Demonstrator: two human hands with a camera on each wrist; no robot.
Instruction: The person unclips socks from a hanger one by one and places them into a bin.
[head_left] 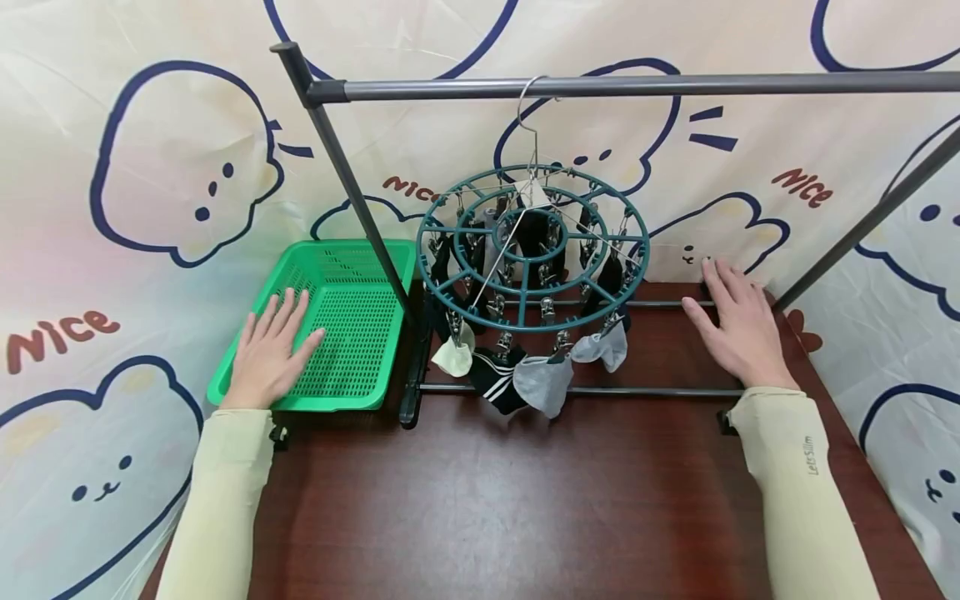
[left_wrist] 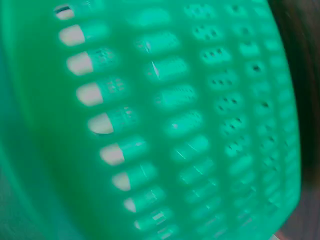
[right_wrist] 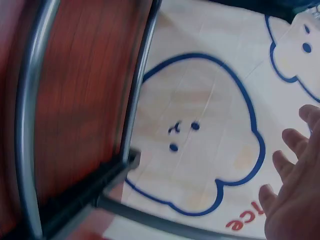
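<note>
My left hand (head_left: 272,350) is spread over the left side of a green plastic basket (head_left: 390,333), its fingers straight and holding nothing. Only the basket's slotted wall (left_wrist: 165,125) fills the left wrist view. On the right, my right hand (head_left: 738,329) hovers by the rack's right side with fingers extended and nothing in them; fingers (right_wrist: 295,142) show in the right wrist view. Between the hands, a round teal clip hanger (head_left: 522,326) hangs by its hook from the rack. Socks are clipped around it: a cream one (head_left: 454,354), a black striped one (head_left: 495,379), grey ones (head_left: 542,383) and several dark ones.
A dark metal rack with a top bar (head_left: 450,89) and lower bars (head_left: 652,392) stands on the brown wooden table (head_left: 525,500). Its left post (head_left: 352,183) rises beside the basket. A cartoon-printed cloth (head_left: 60,208) hangs behind and at both sides.
</note>
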